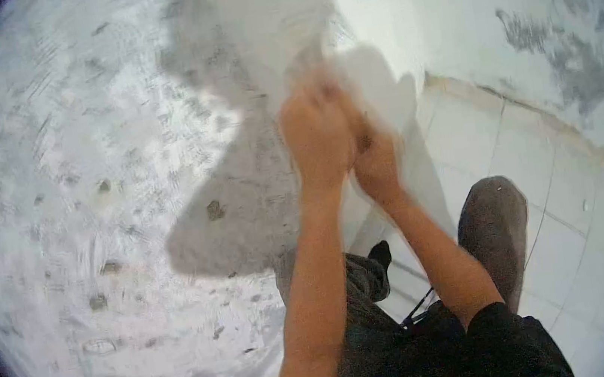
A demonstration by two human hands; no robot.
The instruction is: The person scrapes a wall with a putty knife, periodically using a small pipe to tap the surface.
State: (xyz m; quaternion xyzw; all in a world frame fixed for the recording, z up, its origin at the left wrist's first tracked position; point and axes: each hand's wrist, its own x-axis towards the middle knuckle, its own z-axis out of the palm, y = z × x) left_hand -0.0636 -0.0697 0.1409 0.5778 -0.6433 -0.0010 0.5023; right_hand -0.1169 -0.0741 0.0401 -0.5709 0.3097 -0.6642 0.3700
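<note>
My left hand (317,138) is closed, its knuckles towards me, in front of the white patchy wall (120,241). Pressed close beside it is my right hand (375,155), also closed, its fingers partly hidden behind the left. Both hands are smeared by motion, most of all at the fingertips. Whatever they grip, if anything, is too blurred to make out. Around them a broad grey shadow falls on the wall surface, which carries scuffs, small dents and dark spots.
White floor tiles (532,160) lie at the lower right, edged by a rough strip along another wall with a grey worn patch (585,67). My brown shoe (494,233) stands on the tiles. A dark foot tip (380,253) shows near the left wall's base.
</note>
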